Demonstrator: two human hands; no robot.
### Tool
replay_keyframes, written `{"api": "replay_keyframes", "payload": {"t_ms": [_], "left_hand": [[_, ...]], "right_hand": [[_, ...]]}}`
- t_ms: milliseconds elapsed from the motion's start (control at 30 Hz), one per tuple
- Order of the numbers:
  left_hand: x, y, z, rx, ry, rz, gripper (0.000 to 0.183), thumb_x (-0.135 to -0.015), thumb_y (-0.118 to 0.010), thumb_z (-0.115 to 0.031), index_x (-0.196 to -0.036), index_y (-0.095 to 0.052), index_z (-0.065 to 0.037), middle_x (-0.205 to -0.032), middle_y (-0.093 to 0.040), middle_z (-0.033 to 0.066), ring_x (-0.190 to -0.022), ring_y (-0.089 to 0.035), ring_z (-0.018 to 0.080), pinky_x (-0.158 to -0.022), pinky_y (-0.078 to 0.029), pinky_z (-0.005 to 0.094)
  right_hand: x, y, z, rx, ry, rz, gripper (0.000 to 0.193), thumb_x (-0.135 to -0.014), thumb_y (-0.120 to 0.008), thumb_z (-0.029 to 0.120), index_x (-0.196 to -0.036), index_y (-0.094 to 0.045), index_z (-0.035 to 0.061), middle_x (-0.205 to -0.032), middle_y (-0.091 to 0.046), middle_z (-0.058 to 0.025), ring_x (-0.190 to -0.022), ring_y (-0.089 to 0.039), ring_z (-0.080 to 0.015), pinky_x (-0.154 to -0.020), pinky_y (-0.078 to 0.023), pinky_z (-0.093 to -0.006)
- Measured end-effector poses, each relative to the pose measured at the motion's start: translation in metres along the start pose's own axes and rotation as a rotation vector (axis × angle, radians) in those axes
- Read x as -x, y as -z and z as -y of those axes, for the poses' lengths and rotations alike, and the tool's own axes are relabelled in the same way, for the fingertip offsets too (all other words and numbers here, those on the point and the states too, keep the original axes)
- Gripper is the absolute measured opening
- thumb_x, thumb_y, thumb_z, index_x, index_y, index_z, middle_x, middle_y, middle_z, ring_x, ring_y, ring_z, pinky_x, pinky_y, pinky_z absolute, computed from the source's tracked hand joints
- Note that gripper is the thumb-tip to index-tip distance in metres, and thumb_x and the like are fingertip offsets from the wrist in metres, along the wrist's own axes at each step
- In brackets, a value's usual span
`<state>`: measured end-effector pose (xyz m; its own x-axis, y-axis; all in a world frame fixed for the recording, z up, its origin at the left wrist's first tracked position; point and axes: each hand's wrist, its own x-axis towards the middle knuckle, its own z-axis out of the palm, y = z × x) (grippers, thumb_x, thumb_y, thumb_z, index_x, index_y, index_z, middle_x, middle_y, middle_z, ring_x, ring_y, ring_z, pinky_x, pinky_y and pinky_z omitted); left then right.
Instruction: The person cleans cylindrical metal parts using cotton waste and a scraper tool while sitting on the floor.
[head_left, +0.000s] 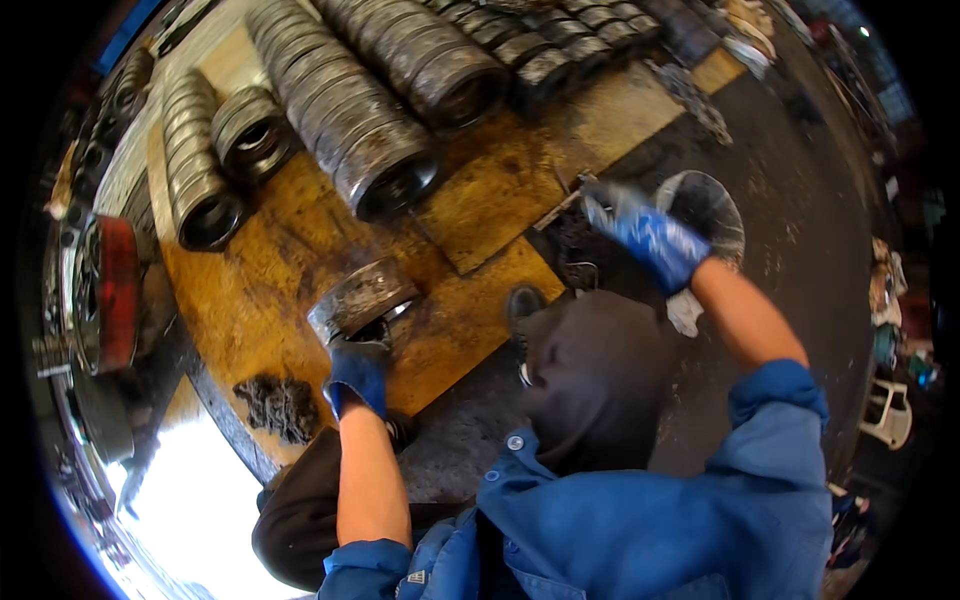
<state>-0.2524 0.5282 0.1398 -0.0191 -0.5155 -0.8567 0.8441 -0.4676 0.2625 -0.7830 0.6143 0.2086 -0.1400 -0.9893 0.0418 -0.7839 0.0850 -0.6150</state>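
A wide, worn steel ring (pixel 362 297) stands tilted on the yellow-brown stained board. My left hand (pixel 357 370), in a blue and dark work glove, grips its near edge, with the fingers partly hidden at the ring's opening. Off to the right, my gloved right hand (pixel 645 232) is raised and smeared by motion, so its fingers cannot be made out. Just left of it is a thin metal rod (pixel 556 212); whether the hand touches it is unclear. Close by that hand stands a round tub (pixel 738 215) with a pale lining.
Long rows of steel rings (pixel 335 110) lie along the far side of the board (pixel 480 225). A dark, shaggy clump (pixel 275 408) lies left of my left hand. A red round part (pixel 118 290) stands at the far left. My shoe (pixel 524 305) rests at the board's edge.
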Motion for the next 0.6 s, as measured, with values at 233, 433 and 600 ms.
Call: {"api": "replay_keyframes", "payload": {"t_ms": [233,433,600], "left_hand": [[-0.012,0.004,0.007,-0.192,-0.02,-0.03,0.041,-0.102,-0.045,-0.053,-0.104,-0.07,-0.02,-0.1,-0.073,-0.0046,-0.091,-0.067,0.0257,-0.092,-0.046,0.0497],[-0.014,0.077,0.071,-0.4,0.233,0.146,0.024,-0.098,-0.053,-0.048,-0.1,-0.061,-0.025,-0.091,-0.069,-0.0017,-0.079,-0.061,0.0214,-0.075,-0.045,0.0406],[-0.02,0.134,0.153,-0.573,0.456,0.614,0.024,-0.1,-0.055,-0.042,-0.097,-0.065,-0.021,-0.085,-0.069,0.001,-0.07,-0.058,0.0195,-0.062,-0.044,0.0358]], "right_hand": [[0.288,-0.053,0.047,0.179,-0.55,0.156,0.03,-0.099,-0.062,0.03,-0.112,-0.069,0.004,-0.099,-0.072,-0.0145,-0.088,-0.067,-0.0257,-0.08,-0.054,-0.0373],[0.337,-0.05,0.024,0.221,-0.69,-0.031,0.033,-0.1,-0.062,0.029,-0.118,-0.066,0.0016,-0.106,-0.071,-0.0135,-0.096,-0.066,-0.0231,-0.086,-0.053,-0.0359],[0.257,0.065,0.006,0.208,-0.503,-0.472,0.036,-0.101,-0.063,0.028,-0.123,-0.064,-0.0004,-0.112,-0.07,-0.0127,-0.103,-0.065,-0.021,-0.092,-0.052,-0.0347]]}}
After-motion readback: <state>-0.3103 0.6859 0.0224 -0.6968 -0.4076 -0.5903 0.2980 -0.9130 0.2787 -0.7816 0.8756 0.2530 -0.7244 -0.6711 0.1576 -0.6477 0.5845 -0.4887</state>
